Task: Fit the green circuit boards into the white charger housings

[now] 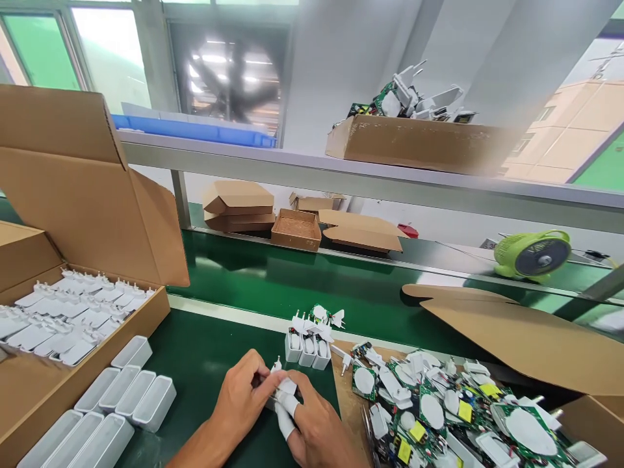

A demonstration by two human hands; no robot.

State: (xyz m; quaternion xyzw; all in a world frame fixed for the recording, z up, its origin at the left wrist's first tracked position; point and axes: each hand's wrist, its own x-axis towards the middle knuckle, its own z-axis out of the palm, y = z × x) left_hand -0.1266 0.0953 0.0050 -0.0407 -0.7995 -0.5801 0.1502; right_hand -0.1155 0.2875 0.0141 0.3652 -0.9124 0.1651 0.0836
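Note:
Near the front middle of the green table, my left hand [244, 396] pinches a small white plug piece [276, 366] with its prongs upward. My right hand [314, 422] closes round the same white part from the right, with white coverings on two of its fingers. Both hands touch, and they hide most of the part. Just beyond them stand white housings [307, 351] with plug pieces and a circuit board on top. To the right lies a heap of circuit boards with white parts [431, 411]. White open cases [139, 396] stand in rows at the left.
An open cardboard box [160, 312] at the left holds rows of white plug parts. Flat cardboard [517, 331] lies at the right near a green fan [533, 255]. Overhead, a shelf [292, 159] carries a filled carton [414, 143] and a blue tray [195, 131].

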